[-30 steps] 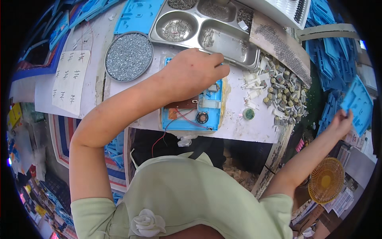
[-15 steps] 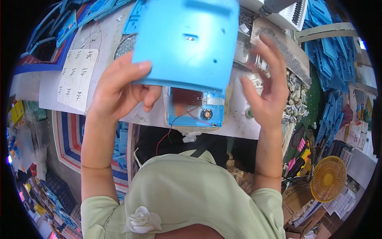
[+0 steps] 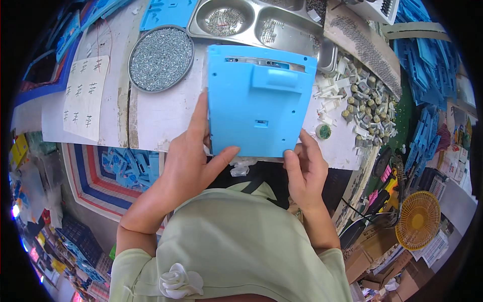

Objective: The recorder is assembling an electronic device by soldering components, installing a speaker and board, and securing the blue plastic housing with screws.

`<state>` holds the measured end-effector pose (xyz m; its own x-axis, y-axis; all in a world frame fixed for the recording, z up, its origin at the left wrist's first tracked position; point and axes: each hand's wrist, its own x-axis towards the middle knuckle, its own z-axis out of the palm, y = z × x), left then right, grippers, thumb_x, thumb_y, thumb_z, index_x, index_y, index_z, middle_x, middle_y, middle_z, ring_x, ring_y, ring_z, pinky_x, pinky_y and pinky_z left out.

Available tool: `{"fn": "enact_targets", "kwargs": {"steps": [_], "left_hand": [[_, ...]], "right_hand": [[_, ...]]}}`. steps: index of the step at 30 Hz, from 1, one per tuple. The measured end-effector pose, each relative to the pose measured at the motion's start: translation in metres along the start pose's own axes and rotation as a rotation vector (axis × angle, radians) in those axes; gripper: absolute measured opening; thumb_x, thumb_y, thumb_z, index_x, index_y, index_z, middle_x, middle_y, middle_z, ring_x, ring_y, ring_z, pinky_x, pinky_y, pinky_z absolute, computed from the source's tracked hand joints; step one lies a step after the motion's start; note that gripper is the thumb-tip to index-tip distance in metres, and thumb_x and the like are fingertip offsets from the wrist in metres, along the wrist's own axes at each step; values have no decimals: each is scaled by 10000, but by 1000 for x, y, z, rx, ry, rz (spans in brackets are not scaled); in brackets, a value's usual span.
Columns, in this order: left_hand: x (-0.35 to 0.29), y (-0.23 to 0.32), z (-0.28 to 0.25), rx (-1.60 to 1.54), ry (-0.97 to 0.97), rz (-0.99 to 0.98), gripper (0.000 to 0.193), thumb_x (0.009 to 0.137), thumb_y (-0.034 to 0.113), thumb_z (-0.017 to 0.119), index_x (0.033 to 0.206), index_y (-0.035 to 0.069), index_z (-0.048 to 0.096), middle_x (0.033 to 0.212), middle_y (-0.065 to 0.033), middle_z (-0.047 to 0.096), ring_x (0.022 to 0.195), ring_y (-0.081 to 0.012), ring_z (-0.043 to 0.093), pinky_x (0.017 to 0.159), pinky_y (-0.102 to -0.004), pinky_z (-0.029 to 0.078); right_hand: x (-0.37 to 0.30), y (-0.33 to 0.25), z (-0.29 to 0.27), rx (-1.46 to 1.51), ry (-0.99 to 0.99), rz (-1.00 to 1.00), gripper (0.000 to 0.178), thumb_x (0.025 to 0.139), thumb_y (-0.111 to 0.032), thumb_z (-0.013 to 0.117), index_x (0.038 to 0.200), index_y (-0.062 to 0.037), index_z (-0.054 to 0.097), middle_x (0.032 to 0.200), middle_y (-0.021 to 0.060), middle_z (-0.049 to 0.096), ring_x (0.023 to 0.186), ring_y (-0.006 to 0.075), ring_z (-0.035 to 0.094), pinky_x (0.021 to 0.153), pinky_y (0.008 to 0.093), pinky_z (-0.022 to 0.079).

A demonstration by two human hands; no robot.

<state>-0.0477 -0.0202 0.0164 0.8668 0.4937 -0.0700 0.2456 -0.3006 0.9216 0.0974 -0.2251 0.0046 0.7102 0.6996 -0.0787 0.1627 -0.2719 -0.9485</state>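
Blue cover (image 3: pixel 259 108) has dropped over wiring, left hand (image 3: pixel 192 157) and right hand (image 3: pixel 307 174) pinching its near corners, holes (image 3: pixel 293 111) beyond seemingly unfilled.

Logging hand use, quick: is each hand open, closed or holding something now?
Left hand: holding the blue panel near its lower left corner.
Right hand: holding the blue panel at its lower right corner.

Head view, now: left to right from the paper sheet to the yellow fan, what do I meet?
Paper sheet → small metal parts → blue cover → green disc → pile of grey parts → yellow fan
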Motion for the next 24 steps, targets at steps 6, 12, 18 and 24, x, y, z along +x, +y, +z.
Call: {"fn": "enact_targets", "kwargs": {"steps": [6,12,18,24], "left_hand": [[7,13,-4,258,-24,31,910,891,168,776,1579,-85,238,851,-199,703,654,-340,682,595,-399,526],[7,3,-5,244,11,20,857,884,165,779,1561,-78,313,692,-123,625,559,-285,615,543,-378,490],[-6,-5,-5,237,50,-32,755,894,101,754,1539,-51,391,622,-61,528,511,-210,543,519,-350,457],[-15,-19,1,176,85,-26,673,907,61,729,1515,-23,452,607,-52,503,505,-185,517,520,-329,439]], "right_hand": [[7,1,0,-47,-28,120,678,992,-58,630,1578,39,305,621,25,541,559,75,481,563,237,406],[9,6,-1,-195,-83,6,672,945,-49,673,1554,14,395,581,29,476,526,109,473,547,255,410],[37,12,-15,-243,-276,-199,725,883,-73,763,1532,12,453,586,41,496,502,143,492,536,270,418],[41,1,-19,-493,-317,-243,724,885,-179,791,1534,-74,491,579,71,573,483,216,570,520,335,458]]}}
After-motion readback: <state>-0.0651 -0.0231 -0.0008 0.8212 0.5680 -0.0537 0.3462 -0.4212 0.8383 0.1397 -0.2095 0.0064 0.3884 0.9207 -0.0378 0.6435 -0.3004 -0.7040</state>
